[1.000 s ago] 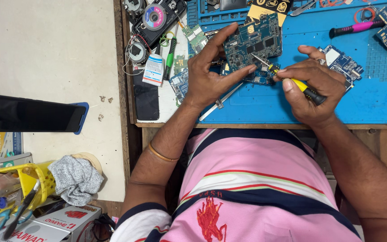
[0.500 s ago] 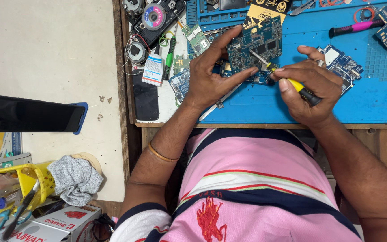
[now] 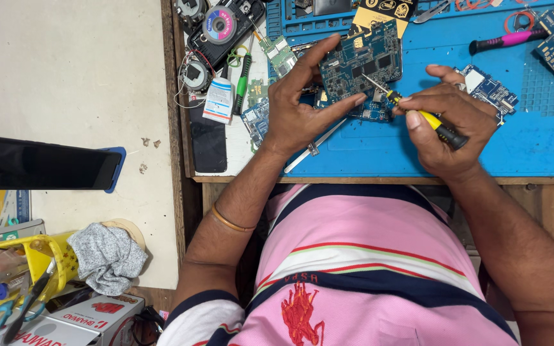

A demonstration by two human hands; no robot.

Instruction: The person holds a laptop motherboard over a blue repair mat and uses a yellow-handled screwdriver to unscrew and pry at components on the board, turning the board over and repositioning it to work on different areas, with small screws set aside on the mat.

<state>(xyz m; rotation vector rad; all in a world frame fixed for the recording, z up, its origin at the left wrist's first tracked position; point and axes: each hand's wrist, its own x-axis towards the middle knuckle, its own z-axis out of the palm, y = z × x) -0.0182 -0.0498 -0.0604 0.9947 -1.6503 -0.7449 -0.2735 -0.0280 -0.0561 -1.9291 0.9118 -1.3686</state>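
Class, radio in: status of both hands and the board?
Left hand grips circuit board. Right hand holds yellow screwdriver, tip on board. Nothing between them.

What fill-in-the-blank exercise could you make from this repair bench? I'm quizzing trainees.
1. The left hand steadies a ____ circuit board.
2. The right hand holds a screwdriver with a ____ handle.
3. Both hands work over a ____ mat.
4. A screwdriver lying on the mat has a ____ handle.

Missing words: blue; yellow; blue; pink

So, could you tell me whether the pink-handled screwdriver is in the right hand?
No, the right hand holds a yellow-handled screwdriver; the pink-handled screwdriver lies on the blue mat.
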